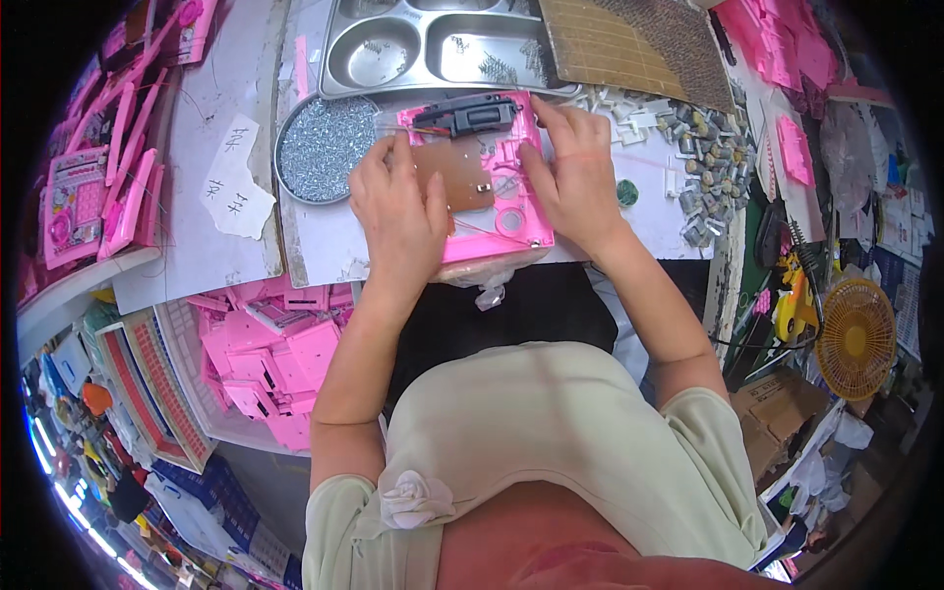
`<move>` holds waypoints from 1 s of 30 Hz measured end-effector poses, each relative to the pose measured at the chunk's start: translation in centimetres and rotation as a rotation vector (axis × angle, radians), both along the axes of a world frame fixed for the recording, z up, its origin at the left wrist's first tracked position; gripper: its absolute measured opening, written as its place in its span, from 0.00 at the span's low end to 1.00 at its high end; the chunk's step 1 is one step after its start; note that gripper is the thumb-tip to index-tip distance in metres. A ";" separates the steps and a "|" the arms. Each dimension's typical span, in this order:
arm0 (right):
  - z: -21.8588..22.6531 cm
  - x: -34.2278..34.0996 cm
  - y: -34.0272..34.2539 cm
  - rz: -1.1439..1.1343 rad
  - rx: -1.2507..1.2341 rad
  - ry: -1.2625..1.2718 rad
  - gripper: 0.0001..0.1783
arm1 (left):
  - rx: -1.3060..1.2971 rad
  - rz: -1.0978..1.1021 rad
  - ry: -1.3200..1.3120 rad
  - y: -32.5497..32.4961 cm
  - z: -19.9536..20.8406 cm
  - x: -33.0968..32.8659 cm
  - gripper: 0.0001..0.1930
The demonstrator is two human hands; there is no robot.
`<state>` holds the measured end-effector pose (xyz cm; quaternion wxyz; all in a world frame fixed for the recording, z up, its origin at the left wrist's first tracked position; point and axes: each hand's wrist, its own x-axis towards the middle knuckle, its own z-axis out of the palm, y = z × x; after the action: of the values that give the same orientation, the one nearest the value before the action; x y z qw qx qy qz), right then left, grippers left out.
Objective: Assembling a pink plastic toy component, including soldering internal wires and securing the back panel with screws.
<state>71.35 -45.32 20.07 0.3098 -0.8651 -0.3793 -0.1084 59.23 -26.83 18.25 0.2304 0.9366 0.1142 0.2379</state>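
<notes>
A pink plastic casing (537, 218) lies open on the table in front of me, with its inside facing up. Inside it sit a brown circuit board (462, 179) and, along the far edge, a black plastic module (479, 116). My left hand (395, 211) grips the casing's left side, its thumb lying over the board's edge. Around the right side my right hand (578, 182) is closed, fingers at the far corner and thumb on the inner rim. Beneath the near edge a clear plastic bag (492, 285) pokes out.
A round dish of small screws (323, 149) stands left of the casing. Behind it is a metal compartment tray (425, 51), partly under a cardboard sheet (634, 49). Small motors (703, 162) and white plastic pieces (637, 120) lie to the right. A bin of pink parts (280, 359) stands lower left.
</notes>
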 end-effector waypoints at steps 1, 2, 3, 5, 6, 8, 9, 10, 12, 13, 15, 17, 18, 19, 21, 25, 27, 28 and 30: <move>-0.3 0.5 0.6 0.019 0.028 0.022 0.27 | 0.025 0.013 -0.002 0.1 0.1 0.2 0.29; -0.6 0.8 0.8 0.038 0.057 0.043 0.27 | 0.051 0.026 -0.004 0.2 0.3 0.4 0.29; -0.7 1.0 0.9 0.042 0.066 0.064 0.26 | 0.075 0.039 -0.009 0.3 0.6 0.6 0.29; -0.8 1.2 0.7 0.049 0.085 0.105 0.25 | 0.040 0.032 0.028 0.5 1.2 0.4 0.29; -0.6 0.9 0.7 0.055 0.043 0.103 0.25 | 0.026 0.031 0.046 0.7 1.6 0.1 0.29; -0.1 0.0 0.4 0.065 -0.040 0.099 0.26 | 0.002 -0.001 0.083 0.8 2.4 -0.9 0.28; -0.3 -0.1 0.5 0.048 -0.037 0.091 0.24 | -0.011 -0.017 0.100 0.9 2.6 -1.4 0.28; -0.7 -0.2 0.5 0.031 -0.035 0.084 0.23 | -0.027 -0.028 0.093 1.1 2.3 -1.5 0.27; -0.9 -0.1 0.4 -0.006 -0.001 0.208 0.20 | -0.057 -0.049 0.076 1.1 1.6 -1.6 0.25; -0.5 0.1 0.3 -0.025 0.031 0.339 0.19 | -0.078 -0.037 0.024 0.9 1.6 -1.6 0.23; 0.3 0.9 0.1 -0.053 0.033 0.472 0.16 | -0.120 -0.016 -0.079 0.0 2.0 -1.6 0.20; 1.0 2.0 0.2 -0.071 -0.025 0.475 0.16 | -0.124 -0.208 -0.065 -1.3 2.3 -1.2 0.19; 1.2 2.5 0.6 -0.082 -0.062 0.454 0.16 | -0.126 -0.307 -0.061 -1.9 2.5 -0.9 0.18; 1.0 3.0 0.9 -0.071 -0.082 0.408 0.16 | -0.104 -0.301 -0.015 -2.6 2.8 -0.4 0.17; 0.9 3.8 1.4 -0.046 -0.122 0.316 0.17 | -0.059 -0.286 0.076 -3.6 3.2 0.5 0.17; 1.8 4.1 1.7 -0.018 -0.176 0.317 0.16 | -0.030 -0.270 0.121 -3.6 3.1 1.5 0.15; 1.8 4.2 1.7 -0.023 -0.234 0.259 0.16 | -0.032 -0.268 0.102 -3.6 2.7 1.7 0.15; 1.7 4.2 1.9 -0.029 -0.276 0.199 0.15 | -0.033 -0.269 0.093 -3.6 2.5 1.8 0.15; 1.7 4.0 2.6 -0.041 -0.361 0.081 0.14 | -0.051 -0.272 0.082 -3.4 2.4 1.9 0.15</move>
<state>75.35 -42.74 21.73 0.1624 -0.9179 -0.3620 -0.0099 61.09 -30.22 20.62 0.2796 0.9462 0.0015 0.1628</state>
